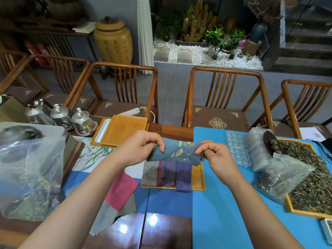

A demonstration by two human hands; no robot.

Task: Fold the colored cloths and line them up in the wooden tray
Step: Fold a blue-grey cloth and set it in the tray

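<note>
A pink cloth (pixel 121 189) is lying unfolded at left. The left hand (pixel 138 148) and right hand (pixel 218 155) are pinching a blue cloth (pixel 177 152), flower-printed, above the wooden tray (pixel 198 178) holding three folded cloths (pixel 167 174). No readable writing.

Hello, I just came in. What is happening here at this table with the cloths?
A person is folding small cloths and lining them up in a wooden tray. Both hands hold a blue cloth with yellow flower print above the tray: the left hand pinches one end, the right hand the other. Three folded cloths already lie side by side in the tray: a grey one, a greyish-purple one and a purple one. A pink cloth and a grey cloth lie unfolded left of the tray.
</note>
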